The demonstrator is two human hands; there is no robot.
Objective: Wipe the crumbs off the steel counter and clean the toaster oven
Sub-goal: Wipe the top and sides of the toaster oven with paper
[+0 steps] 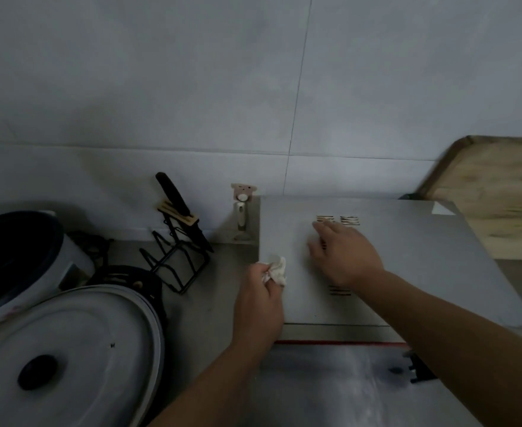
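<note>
Toaster oven [407, 257] on steel counter [210, 303], top face up. Left hand [261, 298] at its left edge, fingers [270, 277] clenched round a crumpled white tissue [277, 269]. Right hand [344, 254] lies flat on the top, fingers released over the vent slots [350, 220].

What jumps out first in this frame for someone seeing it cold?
Two bare hands on top of the toaster oven, centre right: the left hand pinches a crumpled white tissue at its left edge, and the right hand lies flat over the vent slots. At lower left sits a big steel pot lid, with a black knife rack behind it.
</note>
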